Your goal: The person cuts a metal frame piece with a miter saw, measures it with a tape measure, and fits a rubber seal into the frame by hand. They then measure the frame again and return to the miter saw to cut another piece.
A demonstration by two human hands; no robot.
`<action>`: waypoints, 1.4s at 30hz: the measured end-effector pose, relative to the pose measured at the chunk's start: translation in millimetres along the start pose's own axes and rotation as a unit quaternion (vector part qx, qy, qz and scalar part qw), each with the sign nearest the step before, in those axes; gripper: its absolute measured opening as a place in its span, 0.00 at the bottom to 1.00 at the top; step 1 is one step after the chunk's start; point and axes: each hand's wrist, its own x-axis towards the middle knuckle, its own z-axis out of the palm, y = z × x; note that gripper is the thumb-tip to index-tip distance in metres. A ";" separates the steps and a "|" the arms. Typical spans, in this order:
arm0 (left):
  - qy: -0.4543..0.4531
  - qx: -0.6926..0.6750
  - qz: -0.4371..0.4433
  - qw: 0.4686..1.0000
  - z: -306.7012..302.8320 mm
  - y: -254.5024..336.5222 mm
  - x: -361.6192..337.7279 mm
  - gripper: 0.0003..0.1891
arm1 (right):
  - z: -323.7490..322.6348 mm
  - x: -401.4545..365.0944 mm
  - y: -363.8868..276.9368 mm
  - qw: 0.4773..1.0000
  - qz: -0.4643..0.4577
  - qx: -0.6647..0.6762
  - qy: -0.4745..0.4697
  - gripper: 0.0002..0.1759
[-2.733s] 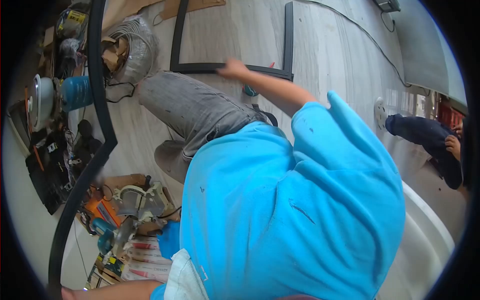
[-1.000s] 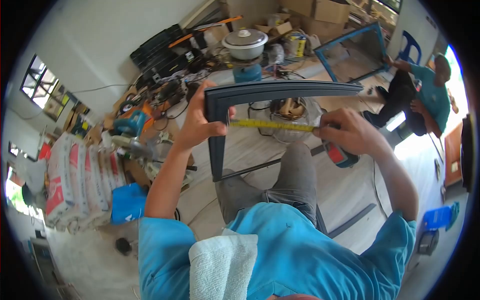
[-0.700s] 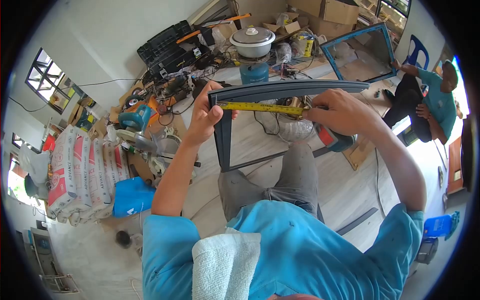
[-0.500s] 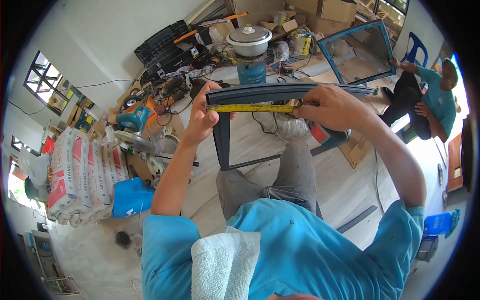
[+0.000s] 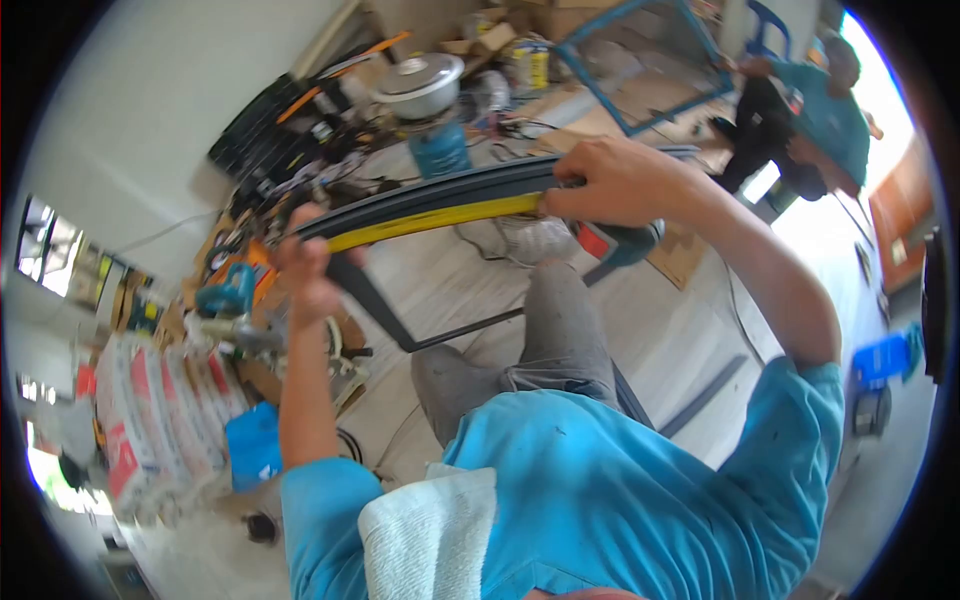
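Note:
A dark grey window frame [image 5: 383, 309] stands tilted in front of my knees, its long top bar running between my hands. Along that bar stretches the yellow blade of a tape measure [image 5: 440, 222]. My left hand [image 5: 310, 275], smeared by motion, is closed round the frame's left corner at the blade's end. Farther right, my right hand [image 5: 615, 182] pinches the blade against the bar, thumb below and fingers curled over. A rounded dark teal and red thing [image 5: 630, 243] shows beneath my right wrist.
A seated person [image 5: 825, 115] at the right has a hand by a blue frame [image 5: 715, 95]. Behind are a pot [image 5: 420, 90] on a blue gas cylinder [image 5: 440, 152] and a black toolbox [image 5: 260, 130]. Stacked sacks [image 5: 165, 415] and a teal power saw [image 5: 228, 292] are at left.
The frame's left end has swung left and down with my left hand, so the bar and tape now slope. My right hand has shifted left and up. The whole view has turned.

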 end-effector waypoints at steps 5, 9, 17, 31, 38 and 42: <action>0.091 -0.090 -0.052 0.990 -76.3 11.2 -32.8 0.27 | -9.1 -33.2 61.5 0.997 0.052 0.035 -0.035 0.26; 0.086 -0.139 -0.087 0.983 -138.8 13.5 -61.0 0.29 | -9.2 -49.7 92.2 0.993 0.085 0.019 -0.076 0.27; 0.009 -0.127 -0.076 0.989 -179.2 20.7 -71.3 0.32 | -2.2 -54.9 88.6 0.982 0.102 0.076 -0.140 0.29; 0.008 -0.121 -0.074 0.990 -181.4 14.5 -67.7 0.34 | -6.0 -52.5 78.8 0.977 0.139 0.084 -0.137 0.28; 0.076 -0.086 -0.085 0.990 -181.5 13.3 -68.1 0.31 | -6.2 -49.9 81.8 0.978 0.136 0.071 -0.141 0.28; 0.007 -0.125 -0.069 0.990 -197.3 7.8 -70.0 0.36 | -7.5 -47.8 84.1 0.978 0.132 0.065 -0.150 0.28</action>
